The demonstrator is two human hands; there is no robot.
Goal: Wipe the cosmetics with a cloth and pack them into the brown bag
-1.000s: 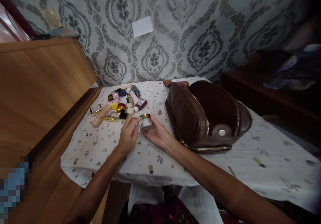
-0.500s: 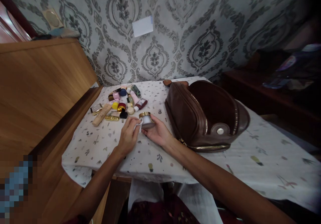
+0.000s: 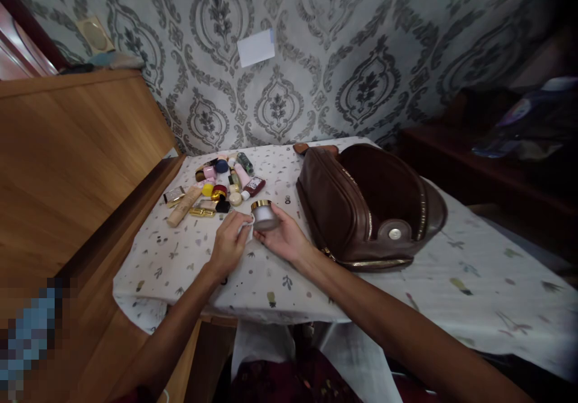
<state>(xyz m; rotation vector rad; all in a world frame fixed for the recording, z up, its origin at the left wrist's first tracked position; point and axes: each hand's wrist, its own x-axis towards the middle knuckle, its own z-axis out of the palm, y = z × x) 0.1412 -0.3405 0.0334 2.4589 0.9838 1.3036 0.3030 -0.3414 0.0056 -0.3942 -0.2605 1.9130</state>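
Gripping a gold-lidded jar (image 3: 264,217) in the right hand (image 3: 286,235), tilted slightly above the middle of the desk (image 3: 189,249). Pinching a small white wipe (image 3: 247,218) in the left hand (image 3: 229,243), close against the jar's left side; cannot tell whether touching.

Between hands and front edge, open room over the printed cloth (image 3: 289,300), crossed only by both forearms. Wider room toward the left front corner. Toward the back edge, between cosmetics and bag, a lane of cloth running up to the papered wall (image 3: 280,129).

Blocked on the right by a brown bag (image 3: 332,210), gaping at the top, reaching from near the back edge well toward the front edge, close beside the right forearm. Past it, more cloth toward the right front corner.

Crowded toward the left back corner by small cosmetics: just beyond the left hand, a black cap (image 3: 222,206) and a gold tube (image 3: 201,212); farther left, a beige tube (image 3: 183,208); nearer the lane, a dark red bottle (image 3: 255,187). Bounded along the left edge by a wooden panel (image 3: 85,150).
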